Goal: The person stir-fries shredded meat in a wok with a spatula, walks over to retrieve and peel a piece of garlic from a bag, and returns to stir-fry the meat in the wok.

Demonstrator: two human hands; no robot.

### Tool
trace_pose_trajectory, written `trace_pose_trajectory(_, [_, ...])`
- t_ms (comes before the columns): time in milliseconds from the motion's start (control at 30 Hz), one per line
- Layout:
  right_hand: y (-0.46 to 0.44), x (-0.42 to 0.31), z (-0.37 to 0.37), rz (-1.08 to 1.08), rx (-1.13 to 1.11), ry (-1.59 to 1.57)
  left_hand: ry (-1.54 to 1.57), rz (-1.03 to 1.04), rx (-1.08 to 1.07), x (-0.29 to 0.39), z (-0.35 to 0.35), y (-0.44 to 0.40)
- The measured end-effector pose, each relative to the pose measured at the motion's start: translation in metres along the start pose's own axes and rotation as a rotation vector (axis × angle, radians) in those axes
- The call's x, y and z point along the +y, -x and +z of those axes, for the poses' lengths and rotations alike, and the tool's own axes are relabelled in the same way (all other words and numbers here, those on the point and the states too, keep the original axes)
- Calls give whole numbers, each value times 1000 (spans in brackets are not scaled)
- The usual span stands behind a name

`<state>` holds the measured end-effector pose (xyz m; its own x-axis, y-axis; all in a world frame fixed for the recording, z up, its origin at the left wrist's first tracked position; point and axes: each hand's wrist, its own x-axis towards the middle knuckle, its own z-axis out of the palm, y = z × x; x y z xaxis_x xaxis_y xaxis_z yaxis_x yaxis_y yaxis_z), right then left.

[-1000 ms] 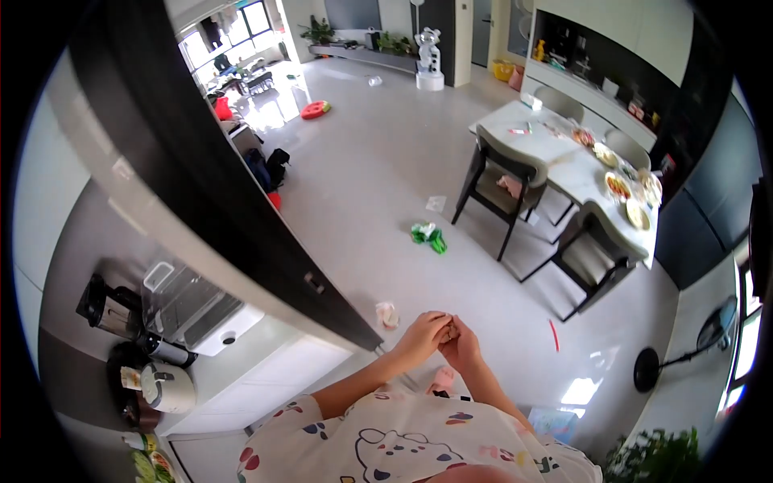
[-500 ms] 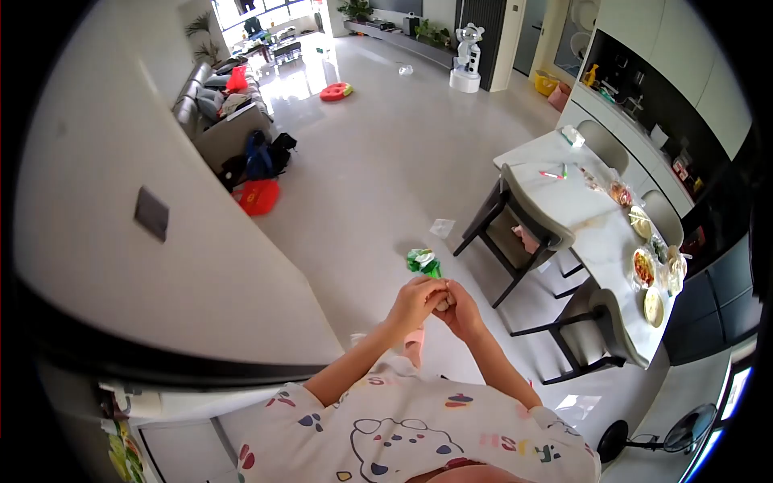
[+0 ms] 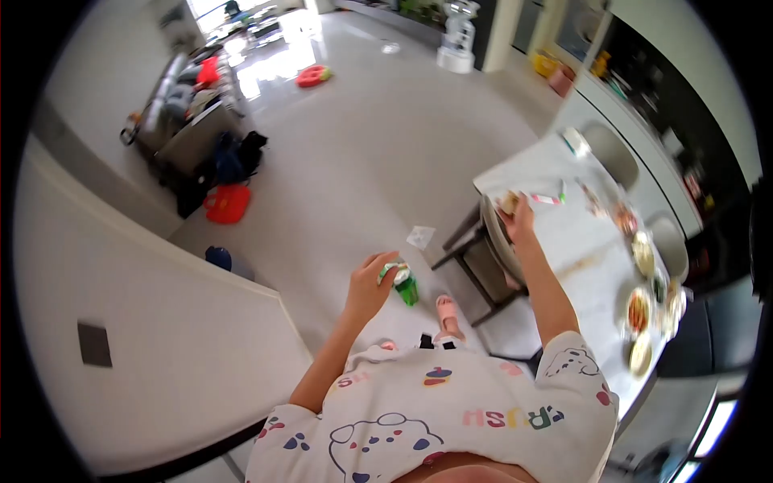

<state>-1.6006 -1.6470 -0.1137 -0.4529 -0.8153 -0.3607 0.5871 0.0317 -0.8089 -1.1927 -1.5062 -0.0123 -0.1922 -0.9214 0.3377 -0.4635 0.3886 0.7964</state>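
Note:
My right hand (image 3: 519,219) is at the near left edge of the marble-topped table, above a chair back. Its fingers close on a small beige lump (image 3: 510,202), whose kind I cannot make out. My left hand (image 3: 370,283) is out in front of my body, empty, with fingers curved and thumb apart. Just beyond its fingertips, a green and white plastic package (image 3: 407,288) shows, apparently on the floor and partly covered by the hand. A red and white pen-like stick (image 3: 547,199) lies on the table close to my right hand.
The marble-topped table (image 3: 564,266) stands on my right, with bowls of food (image 3: 638,312) along its far side. A grey chair (image 3: 501,241) is tucked at its near side. A white sheet (image 3: 420,237) lies on the floor. To the left is a white wall panel (image 3: 185,322).
My hands were together around something small; now they are apart. The right hand has moved right to the table with the beige lump, the left slightly left. The view has turned and shifted.

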Motion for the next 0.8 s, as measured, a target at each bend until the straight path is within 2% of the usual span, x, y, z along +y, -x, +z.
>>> trace_pose_trajectory(100, [-125,-7,-31,50,243,228,-136,-96,127,-27,11,-11])
trace_pose_trajectory(133, [-183,3,-62,82,190,374,-181,-156,153,-29,14,-10])
trace_pose_trajectory(167, [-200,2,-63,87,233,388,-210,-216,172,-27,16,-11])
trace_pose_trajectory(300, [-289,19,-83,176,306,261,-251,-479,217,-2,31,-18])
trace_pose_trajectory(367, [-332,32,-93,148,236,432,-268,-556,224,9,39,-17])
trace_pose_trajectory(433, [-351,39,-97,57,214,574,-312,-571,210,14,45,-13])
trace_pose_trajectory(600, [-383,47,-107,27,368,792,-411,-631,239,25,55,-4])
trace_pose_trajectory(667, [-408,67,-128,-205,393,962,-441,-659,253,28,59,2])
trace_pose_trajectory(800, [-356,42,-94,-407,589,1331,-398,-740,265,31,62,28])
